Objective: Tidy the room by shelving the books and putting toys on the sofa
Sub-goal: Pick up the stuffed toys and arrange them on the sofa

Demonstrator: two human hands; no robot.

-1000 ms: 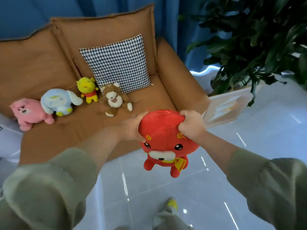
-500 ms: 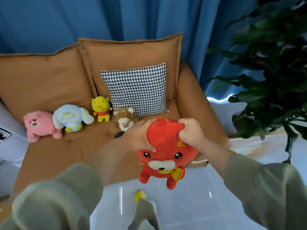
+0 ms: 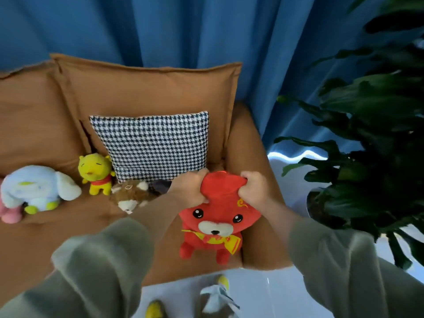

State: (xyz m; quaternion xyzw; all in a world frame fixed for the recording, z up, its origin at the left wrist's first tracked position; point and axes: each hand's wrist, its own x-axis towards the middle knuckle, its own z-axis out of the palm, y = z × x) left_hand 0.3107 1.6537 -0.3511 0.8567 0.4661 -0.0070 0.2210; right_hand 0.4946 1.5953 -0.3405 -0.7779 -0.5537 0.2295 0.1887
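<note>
I hold a red plush animal point(image 3: 219, 216) by the top of its head, over the right end of the brown sofa's seat point(image 3: 68, 226). My left hand point(image 3: 191, 188) grips its left side and my right hand point(image 3: 253, 188) its right side. The toy faces me, its feet near the seat's front edge. Along the seat to the left lie a brown plush bear point(image 3: 130, 196), a yellow plush bear point(image 3: 95, 173), a pale blue plush point(image 3: 39, 188) and the edge of a pink plush point(image 3: 9, 214).
A houndstooth cushion point(image 3: 153, 145) leans on the sofa's back cushion. A large dark green potted plant point(image 3: 367, 145) stands just right of the sofa arm point(image 3: 250, 134). Blue curtains point(image 3: 183, 31) hang behind. My feet show on the white floor point(image 3: 263, 292) below.
I have stepped closer to the sofa and carried the red plush forward, from above the floor to above the seat. Both hands kept their grip.
</note>
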